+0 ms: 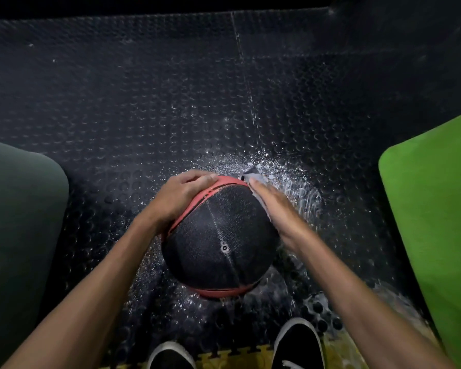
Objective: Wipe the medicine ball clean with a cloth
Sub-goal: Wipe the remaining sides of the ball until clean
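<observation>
A black medicine ball (pixel 218 241) with red bands rests on the dark studded floor mat, wet and speckled with droplets, its valve facing up. My left hand (pixel 179 195) lies over the ball's upper left side, fingers spread along the red band. My right hand (pixel 274 206) presses flat on the ball's right side with straight fingers, a grey cloth (pixel 253 175) under the palm and sticking out past the fingertips.
Water is splashed over the studded floor mat (pixel 224 102) around and beyond the ball. A bright green pad (pixel 434 219) stands at the right, a dark green one (pixel 19 225) at the left. My two black shoes (pixel 298 344) are at the bottom edge.
</observation>
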